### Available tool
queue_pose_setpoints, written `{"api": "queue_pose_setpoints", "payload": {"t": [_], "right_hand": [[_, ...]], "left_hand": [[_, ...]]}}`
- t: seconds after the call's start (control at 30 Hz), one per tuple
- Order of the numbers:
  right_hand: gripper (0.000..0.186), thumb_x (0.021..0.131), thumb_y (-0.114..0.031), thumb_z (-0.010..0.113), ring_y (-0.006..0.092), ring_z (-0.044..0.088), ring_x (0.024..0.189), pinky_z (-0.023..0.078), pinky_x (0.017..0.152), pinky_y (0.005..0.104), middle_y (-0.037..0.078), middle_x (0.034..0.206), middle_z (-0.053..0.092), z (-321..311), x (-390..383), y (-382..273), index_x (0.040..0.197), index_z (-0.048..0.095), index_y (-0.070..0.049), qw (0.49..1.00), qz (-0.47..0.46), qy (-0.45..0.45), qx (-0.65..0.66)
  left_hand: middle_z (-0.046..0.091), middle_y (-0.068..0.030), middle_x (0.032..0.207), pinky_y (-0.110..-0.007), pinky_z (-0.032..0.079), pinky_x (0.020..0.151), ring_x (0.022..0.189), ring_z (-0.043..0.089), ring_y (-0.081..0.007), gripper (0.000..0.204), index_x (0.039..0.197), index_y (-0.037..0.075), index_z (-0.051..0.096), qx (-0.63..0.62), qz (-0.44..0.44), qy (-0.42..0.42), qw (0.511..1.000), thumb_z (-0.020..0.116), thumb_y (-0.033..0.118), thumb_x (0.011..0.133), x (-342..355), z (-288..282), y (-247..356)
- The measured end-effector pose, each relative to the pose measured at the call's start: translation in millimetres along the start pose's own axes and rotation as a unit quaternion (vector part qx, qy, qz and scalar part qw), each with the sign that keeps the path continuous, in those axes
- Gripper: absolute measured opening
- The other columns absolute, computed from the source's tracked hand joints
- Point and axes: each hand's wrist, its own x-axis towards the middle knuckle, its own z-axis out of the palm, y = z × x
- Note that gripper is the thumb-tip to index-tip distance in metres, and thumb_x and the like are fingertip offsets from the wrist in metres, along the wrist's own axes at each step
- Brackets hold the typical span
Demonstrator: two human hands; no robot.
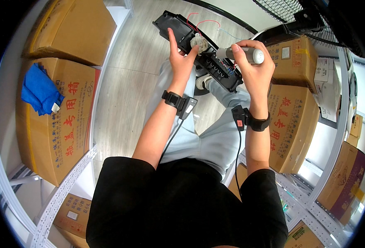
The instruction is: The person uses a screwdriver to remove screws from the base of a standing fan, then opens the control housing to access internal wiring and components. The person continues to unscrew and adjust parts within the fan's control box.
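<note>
A long black plastic housing [172,27] is held slanting over my knees, with a round translucent part [199,41] near its middle. My left hand [181,62] grips the housing: the thumb rests by the round part, the index finger stretches along its face, and the other fingers are partly hidden. In my right hand [259,62] is a thick grey cylindrical tool [248,55] with a pale end, maybe an electric screwdriver. Its narrower end points left at the housing; I cannot tell whether it touches. Red wires [199,25] and a thin blue wire rise from the housing.
Cardboard boxes [52,120] fill the metal shelf [60,206] on the left, a blue cloth [42,89] draped over one. More cartons [292,124] stand close by my right arm. A black wire-mesh fan guard [281,14] reaches in at the upper right. Cables hang from both wrist straps.
</note>
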Motion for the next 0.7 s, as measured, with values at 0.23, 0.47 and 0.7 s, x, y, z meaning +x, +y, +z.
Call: {"api": "queue_pose_setpoints", "payload": {"t": [0.23, 0.47, 0.7], "right_hand": [[0.043, 0.073, -0.039, 0.083, 0.0196, 0.065, 0.062, 0.05, 0.056, 0.0297, 0.007, 0.072, 0.066, -3, 5, -12, 0.092, 0.062, -0.008, 0.987, -0.057, 0.044, -0.145], [0.046, 0.077, -0.049, 0.077, 0.0293, 0.062, 0.054, 0.048, 0.049, 0.037, 0.007, 0.061, 0.062, -9, 6, -37, 0.088, 0.057, -0.009, 0.919, -0.052, -0.024, -0.39], [0.021, 0.083, -0.018, 0.072, 0.0337, 0.065, 0.076, 0.052, 0.063, 0.0417, 0.012, 0.095, 0.061, -27, 23, -34, 0.1, 0.062, -0.011, 0.934, -0.243, -0.181, -0.19]], "left_hand": [[0.047, -0.0196, 0.139, -0.029, 0.054, 0.084, 0.104, 0.061, -0.0183, 0.098, 0.156, 0.015, 0.009, -0.007, -0.008, 0.003, 1.0, 0.068, -0.006, 0.08, -2, 2, 6], [0.048, -0.0179, 0.137, -0.03, 0.053, 0.088, 0.107, 0.06, -0.0197, 0.098, 0.156, 0.016, 0.009, 0.002, -0.01, 0.002, 1.0, 0.068, -0.006, 0.081, -1, 1, 3], [0.044, -0.0153, 0.141, -0.031, 0.05, 0.095, 0.113, 0.057, -0.0197, 0.099, 0.156, 0.017, 0.008, 0.001, -0.031, -0.002, 1.0, 0.07, -0.005, 0.081, -1, 0, 7]]}}
